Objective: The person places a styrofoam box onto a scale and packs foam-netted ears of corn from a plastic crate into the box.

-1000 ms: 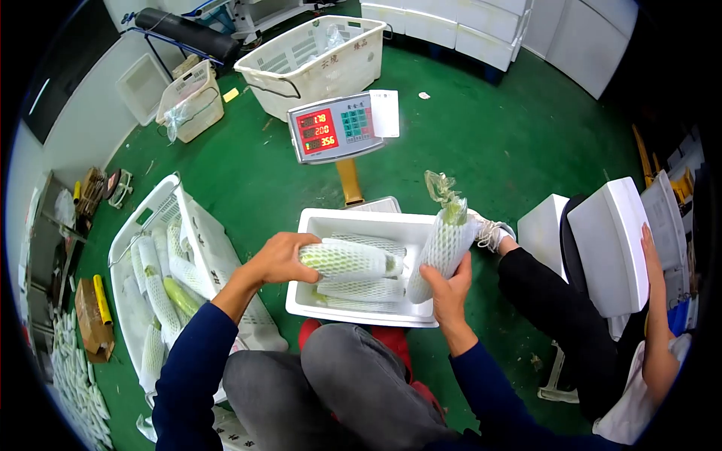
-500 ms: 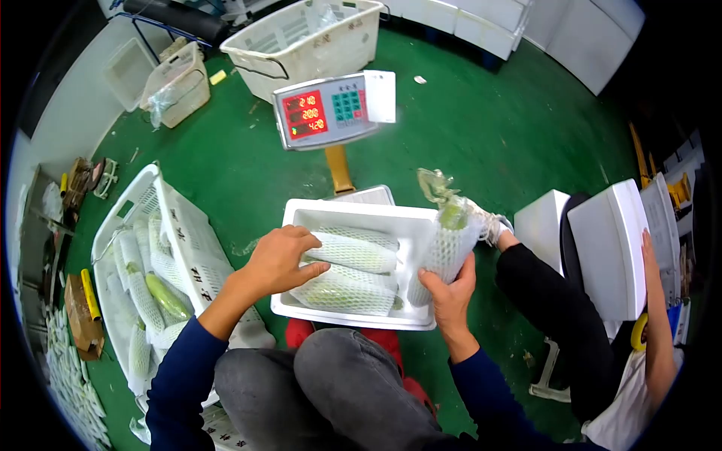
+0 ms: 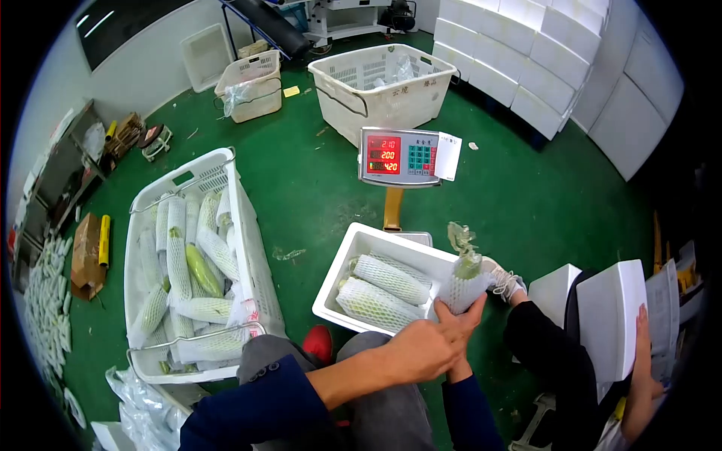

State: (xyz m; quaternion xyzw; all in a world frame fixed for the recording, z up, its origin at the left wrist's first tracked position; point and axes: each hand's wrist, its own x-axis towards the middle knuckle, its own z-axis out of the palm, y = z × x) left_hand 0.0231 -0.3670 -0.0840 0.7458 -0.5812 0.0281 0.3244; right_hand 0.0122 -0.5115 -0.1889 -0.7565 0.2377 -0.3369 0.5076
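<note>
My right hand [image 3: 460,327] grips a long green vegetable [image 3: 464,286] with a leafy top, sleeved in white foam netting and held upright at the right end of a white foam box [image 3: 342,248]. Across my lap, my left hand [image 3: 427,347] reaches to the right hand; its fingers are curled closed near the vegetable's lower end, and what they pinch, if anything, is hidden. Inside the box lie several netted vegetables [image 3: 382,304] side by side. The box rests on a scale, whose lit display [image 3: 398,156] stands behind it.
At left is a white crate [image 3: 259,301] of netted vegetables, one bare green one [image 3: 203,270] among them. Behind the scale stands another white crate [image 3: 376,101], with stacked foam boxes [image 3: 519,56] beyond. A person's hand [image 3: 641,338] touches a foam box [image 3: 613,323] at right.
My left hand has left the vegetables in the box and crossed right to meet my right hand. The view has shifted left and up. The right hand still holds its netted vegetable.
</note>
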